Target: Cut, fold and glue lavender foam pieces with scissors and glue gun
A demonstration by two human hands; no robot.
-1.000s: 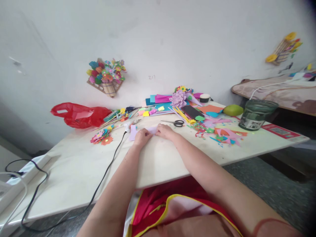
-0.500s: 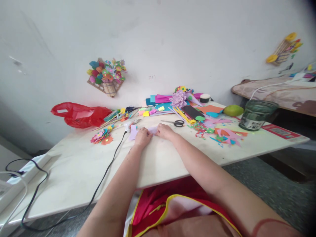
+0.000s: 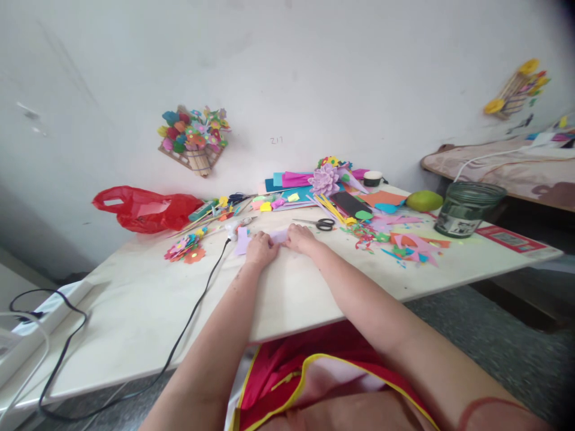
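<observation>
A small pale purple paper piece (image 3: 243, 241) lies on the white table (image 3: 135, 311), partly under both hands. My left hand (image 3: 260, 250) presses on it with fingers curled down. Beside it, my right hand (image 3: 302, 239) pinches the paper's right end, fingers bent together. A white glue gun (image 3: 232, 228) with a black cord (image 3: 188, 323) lies just left of the paper. Black-handled scissors (image 3: 324, 224) rest just beyond my right hand.
Coloured paper sheets and scraps (image 3: 395, 239) litter the far right of the table, with a purple paper flower (image 3: 324, 178), a green fruit (image 3: 424, 200) and a dark glass jar (image 3: 467, 208). A red plastic bag (image 3: 144, 209) sits far left. Small paper flowers (image 3: 185, 248) lie near the cord.
Almost nothing has moved. My left hand has shifted a little to the right along the purple paper, while my right hand stays in place.
</observation>
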